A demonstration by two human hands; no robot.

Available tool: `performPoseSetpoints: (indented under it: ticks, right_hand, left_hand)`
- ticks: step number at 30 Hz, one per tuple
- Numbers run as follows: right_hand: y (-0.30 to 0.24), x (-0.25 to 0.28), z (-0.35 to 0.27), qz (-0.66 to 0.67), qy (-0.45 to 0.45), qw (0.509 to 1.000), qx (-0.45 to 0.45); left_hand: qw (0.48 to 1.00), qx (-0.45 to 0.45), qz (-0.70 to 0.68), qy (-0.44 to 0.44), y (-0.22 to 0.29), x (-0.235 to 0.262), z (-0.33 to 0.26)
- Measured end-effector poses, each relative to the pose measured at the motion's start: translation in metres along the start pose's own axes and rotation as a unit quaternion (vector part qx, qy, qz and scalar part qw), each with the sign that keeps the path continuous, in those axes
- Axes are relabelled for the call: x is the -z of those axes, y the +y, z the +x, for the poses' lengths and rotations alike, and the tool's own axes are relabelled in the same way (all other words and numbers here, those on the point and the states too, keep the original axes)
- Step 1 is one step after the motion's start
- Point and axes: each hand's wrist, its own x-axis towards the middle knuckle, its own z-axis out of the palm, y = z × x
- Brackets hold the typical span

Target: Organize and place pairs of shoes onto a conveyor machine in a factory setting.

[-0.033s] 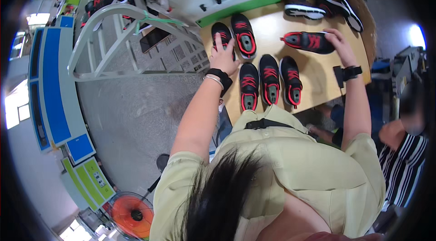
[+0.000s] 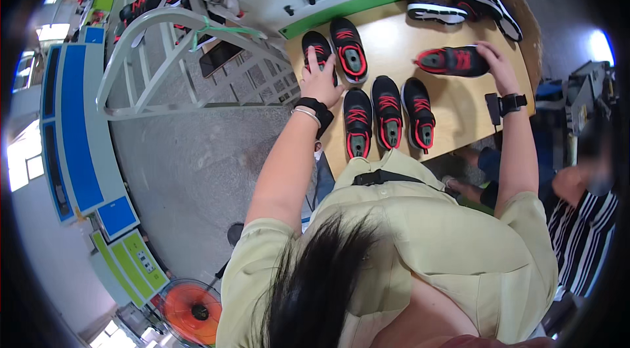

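Black shoes with red laces cover the wooden bench [image 2: 459,112]. Far left, the left hand [image 2: 320,82] lies with fingers spread on one shoe [image 2: 316,46], with a second shoe [image 2: 348,49] just beside it. Nearer stand three more in a row [image 2: 388,115]. To the right, the right hand [image 2: 497,66] grips the heel of a sixth shoe [image 2: 451,61] lying sideways. Far right lie two white-soled shoes [image 2: 462,8]. Grey concrete floor [image 2: 190,164] spreads left, with a white metal frame [image 2: 177,59] and an orange fan [image 2: 191,312].
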Motion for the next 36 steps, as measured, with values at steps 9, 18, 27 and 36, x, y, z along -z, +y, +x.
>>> performPoseSetpoints:
  ticks: [9,18,27,36]
  right_hand:
    - [0.061,-0.077,-0.063,-0.395,0.074,0.908,0.114]
    - [-0.024,-0.044,0.01,-0.339,-0.159,0.927,0.034]
    - [-0.02,-0.096,0.121,-0.664,0.051,0.746,0.014]
    - [-0.018,-0.133,0.057,-0.509,0.054,0.789,0.341]
  left_hand:
    - [0.999,0.006,-0.001,-0.035,0.002,0.003,-0.001]
    - [1.0,-0.014,0.001,-0.003,0.007,0.007,0.002]
    - [0.999,-0.035,-0.014,0.002,0.006,0.006,-0.002]
    - [0.999,-0.047,-0.026,-0.01,0.004,0.007,0.002]
